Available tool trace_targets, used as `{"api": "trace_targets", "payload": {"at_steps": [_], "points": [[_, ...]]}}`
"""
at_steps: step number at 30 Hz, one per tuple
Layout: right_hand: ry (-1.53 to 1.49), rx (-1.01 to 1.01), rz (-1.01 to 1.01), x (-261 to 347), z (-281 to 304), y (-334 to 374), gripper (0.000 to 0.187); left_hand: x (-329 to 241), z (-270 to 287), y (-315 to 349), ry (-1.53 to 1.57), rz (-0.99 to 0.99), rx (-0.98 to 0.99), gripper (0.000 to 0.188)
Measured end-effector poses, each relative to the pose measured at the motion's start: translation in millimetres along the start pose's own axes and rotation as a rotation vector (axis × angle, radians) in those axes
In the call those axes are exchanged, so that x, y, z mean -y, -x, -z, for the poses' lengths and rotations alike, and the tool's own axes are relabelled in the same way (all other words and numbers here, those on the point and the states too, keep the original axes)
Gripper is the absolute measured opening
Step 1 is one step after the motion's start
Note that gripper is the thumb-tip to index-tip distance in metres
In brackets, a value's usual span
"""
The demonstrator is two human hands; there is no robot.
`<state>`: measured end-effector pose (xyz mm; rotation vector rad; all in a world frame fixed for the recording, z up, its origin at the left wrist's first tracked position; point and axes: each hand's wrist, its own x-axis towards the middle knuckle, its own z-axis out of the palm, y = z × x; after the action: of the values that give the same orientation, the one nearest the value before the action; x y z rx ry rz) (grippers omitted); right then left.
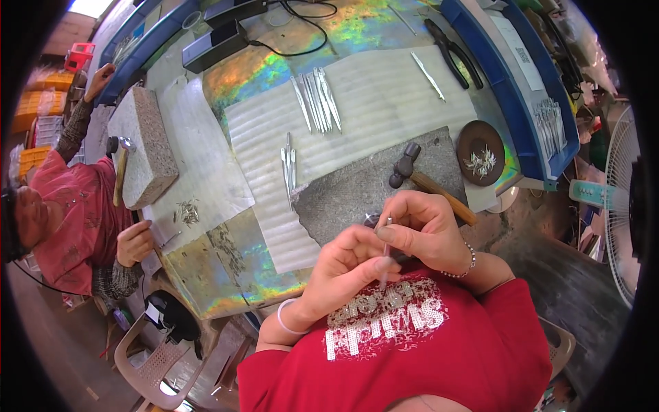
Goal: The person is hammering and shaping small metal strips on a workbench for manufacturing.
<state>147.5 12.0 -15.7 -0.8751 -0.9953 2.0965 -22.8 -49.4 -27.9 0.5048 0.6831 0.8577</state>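
Close to my chest, I hold a slim silver metal piece (386,253) between both hands, roughly upright. My left hand (347,264) is closed on its lower part, thumb and fingers pinched. My right hand (427,232) pinches its upper end. Fingers cover much of the piece, so its exact kind is hidden. Just beyond my hands lies a grey stone slab (371,182), with a wooden-handled hammer (406,165) resting on it. To the slab's right, a brown round dish (471,134) holds several small shiny metal bits (482,163).
Slim silver tools (317,101) lie on a white foam sheet (254,130). Black-handled pliers (453,53) lie near a blue bin (511,89) at right. A fan (621,206) stands far right. At left, a co-worker's hand (135,242) is near a stone block (143,147).
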Motion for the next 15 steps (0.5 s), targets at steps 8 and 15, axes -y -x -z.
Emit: {"api": "trace_targets", "payload": {"at_steps": [8,15], "points": [[0.004,0.073,0.047,1,-4,-8,0.027,-44,17,-5,0.120,-0.469,-0.137,0.014],[0.281,-0.060,0.105,16,18,21,0.031,-121,48,-88,-0.806,-0.305,-0.456,0.017]]}}
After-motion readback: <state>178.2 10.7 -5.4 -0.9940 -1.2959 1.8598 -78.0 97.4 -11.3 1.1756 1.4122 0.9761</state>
